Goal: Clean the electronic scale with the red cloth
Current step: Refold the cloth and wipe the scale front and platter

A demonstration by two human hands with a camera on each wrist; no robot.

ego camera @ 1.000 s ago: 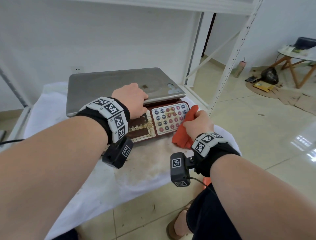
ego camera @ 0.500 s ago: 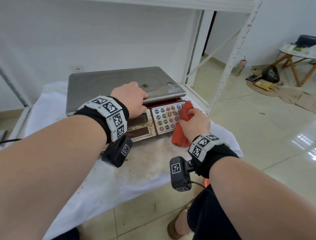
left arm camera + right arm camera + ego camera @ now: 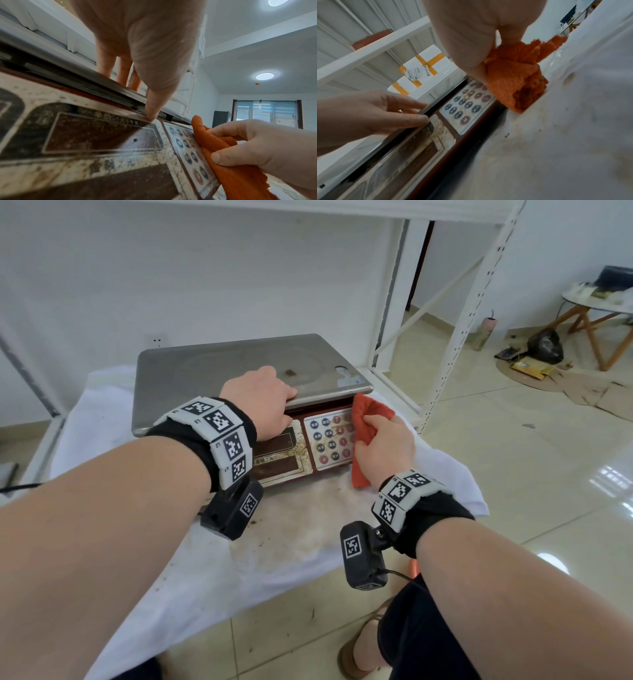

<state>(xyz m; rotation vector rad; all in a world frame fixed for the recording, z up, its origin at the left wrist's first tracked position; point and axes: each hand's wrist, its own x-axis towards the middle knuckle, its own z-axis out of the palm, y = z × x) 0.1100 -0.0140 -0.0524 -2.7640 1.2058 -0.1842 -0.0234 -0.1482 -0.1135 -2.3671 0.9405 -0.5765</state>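
The electronic scale [image 3: 212, 371] has a steel weighing pan on top and a stained red front panel with a keypad [image 3: 329, 440]. My left hand [image 3: 260, 402] lies on the pan's front edge, straight fingers on top and the thumb [image 3: 152, 108] pressed against the panel below the rim. My right hand [image 3: 383, 440] grips the bunched red cloth [image 3: 366, 419] and holds it against the keypad's right side. In the right wrist view the red cloth [image 3: 513, 78] covers the keypad's [image 3: 465, 106] far corner. In the left wrist view the red cloth [image 3: 223, 155] hangs past the panel's edge.
The scale sits on a stained white sheet [image 3: 301, 529] over a low shelf of a white metal rack [image 3: 469, 313]. Taped white boxes [image 3: 423, 70] lie on a shelf above. A small round table [image 3: 603, 302] and floor clutter [image 3: 534, 354] stand far right.
My right hand has carried the red cloth up and left from beside the scale onto the keypad's right side. The left hand has stayed on the pan's edge.
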